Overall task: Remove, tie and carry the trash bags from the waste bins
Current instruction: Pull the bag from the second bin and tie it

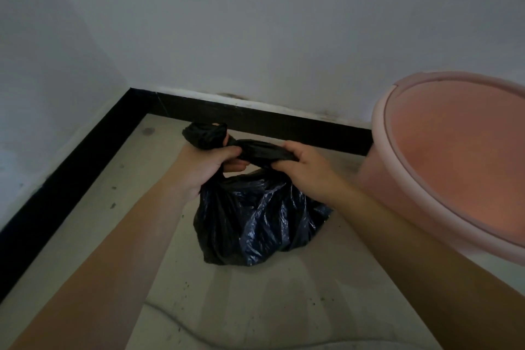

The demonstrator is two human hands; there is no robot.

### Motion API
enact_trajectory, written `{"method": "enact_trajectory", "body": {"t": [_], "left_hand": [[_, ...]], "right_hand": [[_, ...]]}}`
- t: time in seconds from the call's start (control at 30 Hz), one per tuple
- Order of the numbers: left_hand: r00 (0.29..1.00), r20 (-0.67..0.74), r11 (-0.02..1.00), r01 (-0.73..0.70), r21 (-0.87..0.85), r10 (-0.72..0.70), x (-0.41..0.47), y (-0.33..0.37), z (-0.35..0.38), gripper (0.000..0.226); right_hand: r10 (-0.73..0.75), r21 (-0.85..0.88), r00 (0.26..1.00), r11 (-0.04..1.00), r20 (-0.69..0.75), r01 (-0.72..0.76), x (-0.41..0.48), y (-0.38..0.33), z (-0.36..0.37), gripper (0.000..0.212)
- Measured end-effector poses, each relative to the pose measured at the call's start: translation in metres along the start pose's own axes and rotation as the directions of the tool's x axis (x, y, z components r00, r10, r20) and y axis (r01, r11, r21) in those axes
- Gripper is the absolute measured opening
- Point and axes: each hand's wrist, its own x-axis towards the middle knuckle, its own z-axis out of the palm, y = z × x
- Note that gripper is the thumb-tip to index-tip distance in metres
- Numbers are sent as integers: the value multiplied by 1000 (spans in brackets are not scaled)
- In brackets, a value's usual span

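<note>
A black trash bag (261,219) sits on the pale floor in a room corner, its body bulging and crinkled. The top of the bag is gathered into two twisted ends. My left hand (211,169) is closed around one end, which sticks up past my fingers toward the wall. My right hand (302,169) grips the other twisted end, pulled sideways between both hands. A pink waste bin (380,179) stands right of the bag, close to my right forearm, its inside showing no bag.
White walls meet in a corner with a black skirting board (255,118) running along the floor. The pale floor (255,307) is speckled with dirt, and a thin cable lies across it near the bottom of the view.
</note>
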Motion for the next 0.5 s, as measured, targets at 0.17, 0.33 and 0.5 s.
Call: {"method": "enact_trajectory", "body": {"t": [0.17,0.33,0.5], "left_hand": [[953,-282,993,-96,65,111,3,-18,3,18],[973,-227,964,-106,-245,49,-4,-10,19,42],[990,-70,899,-143,-414,125,-5,-11,14,46]], "right_hand": [[-92,78,996,993,13,90,-10,7,10,21],[-37,86,998,996,59,32,-13,12,14,19],[118,206,977,966,180,-155,-12,7,12,60]]}}
